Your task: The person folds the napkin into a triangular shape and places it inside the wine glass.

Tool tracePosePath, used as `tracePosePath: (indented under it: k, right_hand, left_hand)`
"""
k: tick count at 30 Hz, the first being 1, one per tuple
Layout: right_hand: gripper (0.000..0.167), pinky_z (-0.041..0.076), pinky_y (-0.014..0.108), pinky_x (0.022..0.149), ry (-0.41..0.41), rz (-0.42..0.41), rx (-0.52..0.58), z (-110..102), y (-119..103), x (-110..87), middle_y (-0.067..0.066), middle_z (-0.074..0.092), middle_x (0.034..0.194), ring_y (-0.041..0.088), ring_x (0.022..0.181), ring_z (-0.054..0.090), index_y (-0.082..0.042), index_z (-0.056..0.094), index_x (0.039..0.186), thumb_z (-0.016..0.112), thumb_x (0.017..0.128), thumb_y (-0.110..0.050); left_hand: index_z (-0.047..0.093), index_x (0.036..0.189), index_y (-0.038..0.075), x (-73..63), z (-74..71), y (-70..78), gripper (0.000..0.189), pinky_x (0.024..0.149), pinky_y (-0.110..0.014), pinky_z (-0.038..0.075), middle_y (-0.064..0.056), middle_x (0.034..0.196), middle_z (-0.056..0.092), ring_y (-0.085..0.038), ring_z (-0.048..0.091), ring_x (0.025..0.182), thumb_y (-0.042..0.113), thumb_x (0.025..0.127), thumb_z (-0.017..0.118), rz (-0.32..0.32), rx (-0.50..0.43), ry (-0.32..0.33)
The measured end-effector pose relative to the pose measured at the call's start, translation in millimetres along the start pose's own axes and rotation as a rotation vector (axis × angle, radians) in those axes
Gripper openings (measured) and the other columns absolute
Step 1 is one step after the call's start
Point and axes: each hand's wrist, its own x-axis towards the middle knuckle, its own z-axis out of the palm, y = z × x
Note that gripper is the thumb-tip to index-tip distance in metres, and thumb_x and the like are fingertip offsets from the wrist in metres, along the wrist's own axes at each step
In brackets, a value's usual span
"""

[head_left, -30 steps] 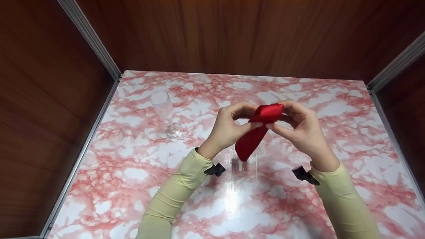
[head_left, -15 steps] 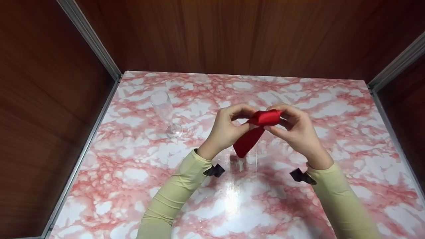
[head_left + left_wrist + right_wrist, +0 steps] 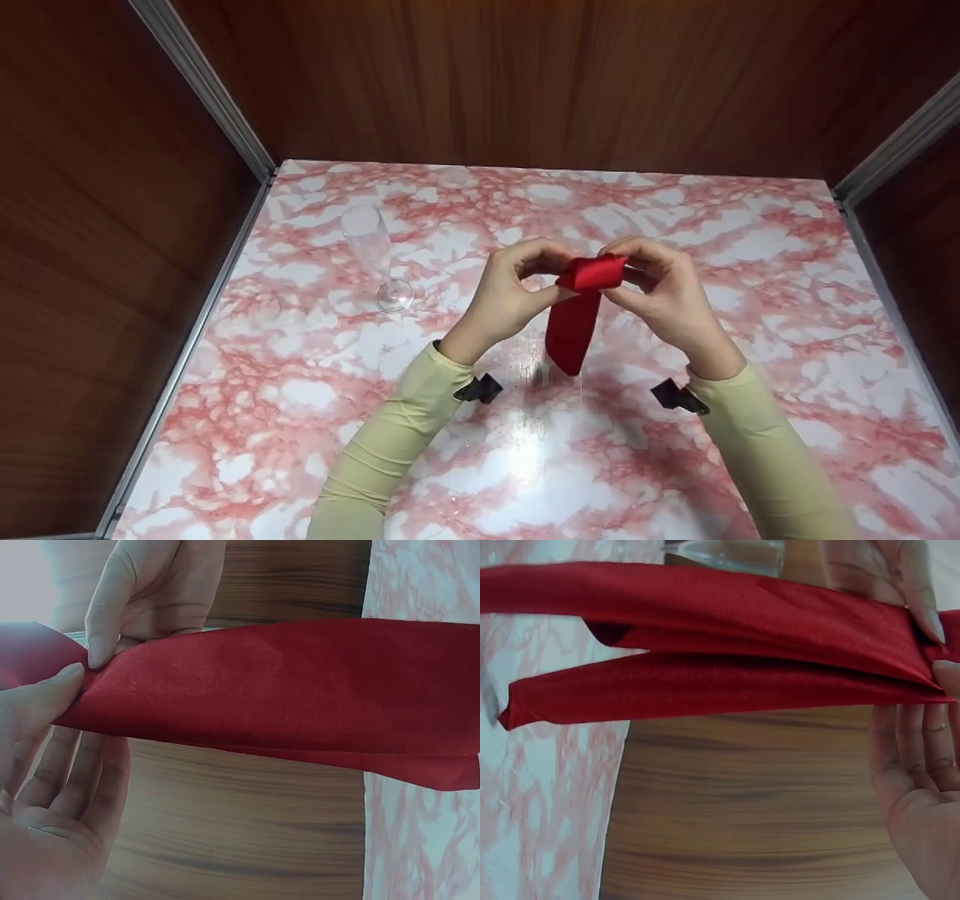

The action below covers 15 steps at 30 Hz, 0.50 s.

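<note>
A red satin cloth [image 3: 574, 337] is held up above the table, gathered at its upper end, with its loose length hanging down. My left hand [image 3: 506, 289] pinches the gathered part from the left between thumb and fingers. From the right, my right hand [image 3: 664, 296] pinches the same part, the thumbs close together. The left wrist view has the cloth [image 3: 285, 686] stretching away as one broad folded band. Two separate layers of the cloth [image 3: 727, 622] hang side by side in the right wrist view. Some fingertips are hidden behind the fabric.
A clear flute glass [image 3: 395, 295] stands to the left of my hands on the red-and-white marbled table [image 3: 300, 397]. Brown wood-grain panels [image 3: 525, 82] with metal edges enclose the table at the back and sides.
Both hands have come slightly lower and a little to the left with the cloth. Its hanging end has swung to the right and now hangs straighter. Both grips stay on it.
</note>
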Motion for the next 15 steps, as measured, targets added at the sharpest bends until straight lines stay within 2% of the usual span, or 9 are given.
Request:
tracePosePath:
  k: [8,15]
  right_hand:
    - [0.031,0.048,0.032,0.091,0.014,0.061,0.009,1.0,-0.2,1.2,0.015,0.065,0.102,0.022,0.095,0.061,0.011,0.062,0.106,0.069,0.077,0.017]
    - [0.028,0.053,0.030,0.081,0.041,0.137,0.061,2.7,-1.3,3.3,0.015,0.066,0.098,0.019,0.088,0.063,0.011,0.064,0.104,0.070,0.077,0.015]
  left_hand:
    - [0.065,0.097,-0.009,-1.0,-0.8,-0.2,0.019,0.084,-0.036,0.051,-0.016,0.094,0.068,-0.014,0.065,0.089,-0.008,0.079,0.071,-0.008,0.017,0.014]
    - [0.065,0.098,-0.009,1.4,-0.5,-0.3,0.020,0.084,-0.038,0.051,-0.016,0.094,0.068,-0.014,0.065,0.089,-0.009,0.079,0.071,-0.009,0.026,0.017]
